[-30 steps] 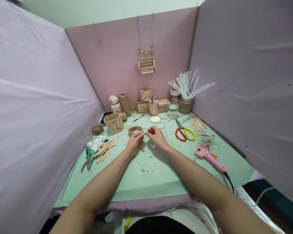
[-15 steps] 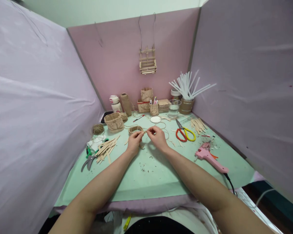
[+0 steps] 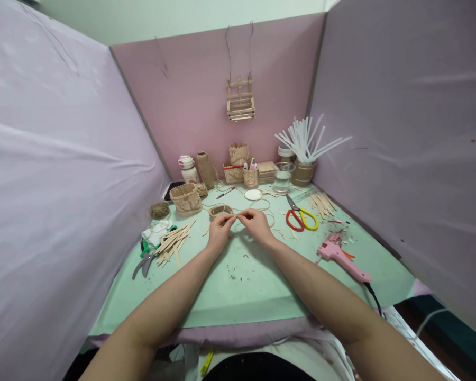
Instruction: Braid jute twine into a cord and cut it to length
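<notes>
Over the middle of the table, my left hand (image 3: 221,230) and my right hand (image 3: 256,225) are both closed in a pinch, fingertips almost meeting. Between them is a thin strand of twine (image 3: 270,212), mostly hidden by the fingers, with loose loops of it lying beyond my right hand. Just behind my left hand sits a small round coil of twine (image 3: 221,210). Red-and-yellow-handled scissors (image 3: 301,216) lie to the right of my right hand. Wooden sticks (image 3: 174,242) are piled to the left of my left hand.
A pink glue gun (image 3: 343,259) with a black cord lies at the right. Pruning shears (image 3: 145,263) lie at the left. Along the back stand a woven-looking basket (image 3: 186,200), a water cup (image 3: 282,181) and a jar of white glue sticks (image 3: 303,173).
Both hands stay almost in place, still pinched together. My left hand's fingers have shifted slightly, and the bit of twine seen below it earlier is no longer visible.
</notes>
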Action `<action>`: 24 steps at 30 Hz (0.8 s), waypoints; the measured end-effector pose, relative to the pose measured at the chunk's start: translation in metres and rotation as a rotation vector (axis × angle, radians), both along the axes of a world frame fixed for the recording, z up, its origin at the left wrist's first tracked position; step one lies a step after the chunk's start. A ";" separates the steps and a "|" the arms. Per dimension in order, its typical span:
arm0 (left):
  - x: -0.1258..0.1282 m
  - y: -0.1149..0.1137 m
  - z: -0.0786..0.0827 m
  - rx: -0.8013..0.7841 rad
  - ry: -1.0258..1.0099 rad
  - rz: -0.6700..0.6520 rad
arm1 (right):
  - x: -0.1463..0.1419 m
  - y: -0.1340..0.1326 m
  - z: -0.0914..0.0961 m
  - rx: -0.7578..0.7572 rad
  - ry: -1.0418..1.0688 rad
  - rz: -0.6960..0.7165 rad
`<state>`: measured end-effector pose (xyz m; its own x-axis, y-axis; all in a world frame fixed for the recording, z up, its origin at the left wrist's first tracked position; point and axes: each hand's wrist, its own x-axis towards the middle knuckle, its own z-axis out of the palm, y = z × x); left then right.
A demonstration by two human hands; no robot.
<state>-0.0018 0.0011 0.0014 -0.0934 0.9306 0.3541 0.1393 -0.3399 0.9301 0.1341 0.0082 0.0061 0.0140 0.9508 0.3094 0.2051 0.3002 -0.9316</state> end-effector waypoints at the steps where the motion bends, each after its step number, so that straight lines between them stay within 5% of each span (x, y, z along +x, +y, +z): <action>1: 0.000 -0.001 0.001 0.020 0.016 -0.001 | 0.000 0.000 -0.001 0.013 -0.016 -0.008; 12: 0.000 -0.003 0.003 0.101 0.119 -0.015 | 0.000 -0.001 0.001 0.087 -0.103 -0.048; 24: 0.008 -0.005 0.006 -0.172 -0.122 0.017 | -0.004 -0.006 0.001 0.169 -0.148 -0.060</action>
